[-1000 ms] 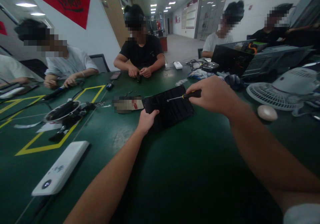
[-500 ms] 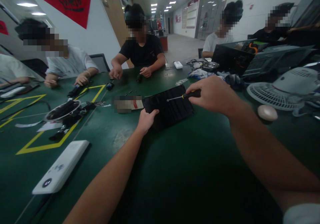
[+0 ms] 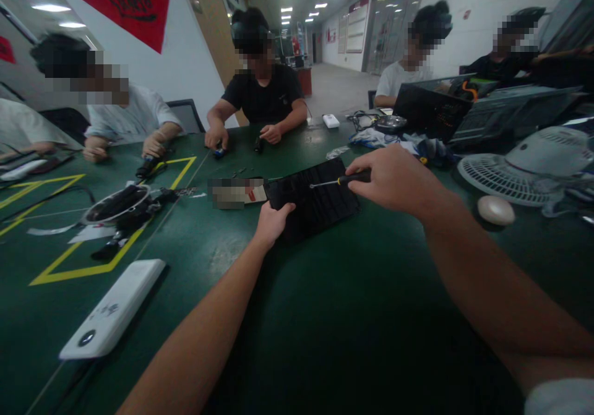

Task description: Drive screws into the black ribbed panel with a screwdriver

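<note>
A flat black panel (image 3: 320, 208) with ridges lies tilted on the green table (image 3: 297, 322). My left hand (image 3: 273, 222) grips its left edge, thumb on top and fingers hidden beneath. My right hand (image 3: 387, 177) is closed round the dark handle of a screwdriver (image 3: 341, 181) with a yellow band. The shaft points left over the panel, and its tip is over the panel's upper middle; whether it touches cannot be made out. Just left of the panel sits a small beige box (image 3: 253, 192) with a red mark.
A white power bank (image 3: 114, 310) lies at the left. Beyond it are a round framed device (image 3: 118, 205) with cables and yellow tape. At the right stand a white fan (image 3: 510, 167) and a pale mouse (image 3: 495, 209). Several people sit across the table.
My right hand and the screwdriver have shifted very slightly left and down. Across the table, a person's hand has come down onto a small dark object. My left hand stays in place.
</note>
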`<action>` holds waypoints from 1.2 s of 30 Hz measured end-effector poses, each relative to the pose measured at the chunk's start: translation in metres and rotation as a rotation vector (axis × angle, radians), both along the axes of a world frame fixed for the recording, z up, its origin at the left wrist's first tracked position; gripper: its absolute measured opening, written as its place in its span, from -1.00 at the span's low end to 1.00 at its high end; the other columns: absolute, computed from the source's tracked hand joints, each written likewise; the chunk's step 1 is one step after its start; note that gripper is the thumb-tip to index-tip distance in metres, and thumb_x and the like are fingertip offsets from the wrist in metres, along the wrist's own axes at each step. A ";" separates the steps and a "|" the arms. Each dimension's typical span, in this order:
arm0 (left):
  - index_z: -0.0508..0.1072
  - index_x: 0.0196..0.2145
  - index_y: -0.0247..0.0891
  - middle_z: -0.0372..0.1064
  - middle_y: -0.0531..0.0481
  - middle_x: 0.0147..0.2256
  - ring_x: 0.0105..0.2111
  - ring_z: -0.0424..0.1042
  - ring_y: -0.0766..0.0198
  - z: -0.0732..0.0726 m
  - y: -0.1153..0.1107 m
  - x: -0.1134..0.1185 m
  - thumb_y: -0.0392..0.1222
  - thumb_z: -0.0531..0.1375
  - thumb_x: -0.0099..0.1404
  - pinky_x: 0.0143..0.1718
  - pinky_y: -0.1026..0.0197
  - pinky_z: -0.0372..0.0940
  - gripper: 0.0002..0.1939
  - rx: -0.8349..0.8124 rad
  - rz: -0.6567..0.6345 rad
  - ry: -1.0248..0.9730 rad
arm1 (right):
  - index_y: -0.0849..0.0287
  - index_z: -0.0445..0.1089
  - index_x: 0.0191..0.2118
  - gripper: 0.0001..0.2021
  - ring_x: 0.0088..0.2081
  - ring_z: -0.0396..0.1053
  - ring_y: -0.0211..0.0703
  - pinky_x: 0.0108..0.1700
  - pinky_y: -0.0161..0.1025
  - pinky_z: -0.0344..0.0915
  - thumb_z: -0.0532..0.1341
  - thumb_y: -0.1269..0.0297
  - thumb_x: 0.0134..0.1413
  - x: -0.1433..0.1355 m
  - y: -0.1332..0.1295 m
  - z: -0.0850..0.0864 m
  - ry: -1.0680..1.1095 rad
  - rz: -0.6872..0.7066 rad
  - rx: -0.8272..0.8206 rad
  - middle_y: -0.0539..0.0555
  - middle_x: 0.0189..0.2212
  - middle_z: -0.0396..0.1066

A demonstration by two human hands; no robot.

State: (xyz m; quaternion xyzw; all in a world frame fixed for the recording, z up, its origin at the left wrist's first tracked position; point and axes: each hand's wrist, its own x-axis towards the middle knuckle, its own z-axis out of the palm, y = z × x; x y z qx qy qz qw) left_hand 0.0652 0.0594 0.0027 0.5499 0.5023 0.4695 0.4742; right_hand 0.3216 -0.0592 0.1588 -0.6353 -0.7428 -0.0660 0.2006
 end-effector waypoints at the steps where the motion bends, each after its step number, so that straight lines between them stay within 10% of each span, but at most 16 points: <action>1: 0.62 -0.28 -0.29 0.61 -0.10 -0.31 -0.24 0.59 -0.01 0.000 0.000 0.000 0.00 0.48 -0.03 -0.08 0.00 0.47 -0.61 0.001 0.002 0.000 | 0.15 0.77 -0.02 -0.68 -0.13 0.65 0.18 0.02 0.03 0.48 0.30 0.28 0.21 -0.001 0.000 0.000 0.001 -0.008 -0.011 0.21 -0.17 0.73; 36: 0.61 -0.28 -0.25 0.63 -0.14 -0.26 -0.21 0.61 -0.03 0.003 -0.002 0.002 -0.04 0.46 -0.01 -0.03 -0.02 0.48 -0.65 0.000 0.003 0.006 | 0.07 0.75 -0.03 -0.72 -0.09 0.50 0.23 -0.07 0.07 0.35 0.30 0.20 0.29 -0.005 -0.003 -0.007 -0.028 -0.075 0.038 0.28 -0.06 0.57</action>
